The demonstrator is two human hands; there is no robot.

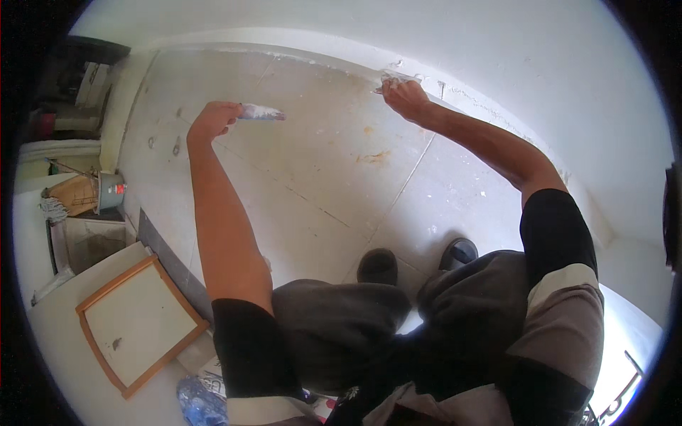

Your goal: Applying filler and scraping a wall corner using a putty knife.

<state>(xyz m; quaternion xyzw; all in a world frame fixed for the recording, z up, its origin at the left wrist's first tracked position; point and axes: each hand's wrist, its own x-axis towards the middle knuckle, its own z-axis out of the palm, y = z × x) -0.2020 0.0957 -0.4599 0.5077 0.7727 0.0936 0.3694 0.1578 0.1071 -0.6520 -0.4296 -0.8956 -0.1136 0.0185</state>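
In my left hand [214,122], closed on its handle, is a flat scraper [262,113] coated with white paste, held out level above the tiled floor. My right hand [403,98] grips a second metal tool [398,77], apparently a scraper, at the low edge of the white wall [514,50]. White paste shows around this tool and along the wall's base. My fingers hide part of the right tool.
The speckled tiled floor [298,170] lies between my shoes [376,266] and the wall. At left are a grey bucket [110,192], a mop [55,210], a wood-framed board [142,319] and a dark opening [64,85]. A blue plastic bag [202,405] sits at lower left.
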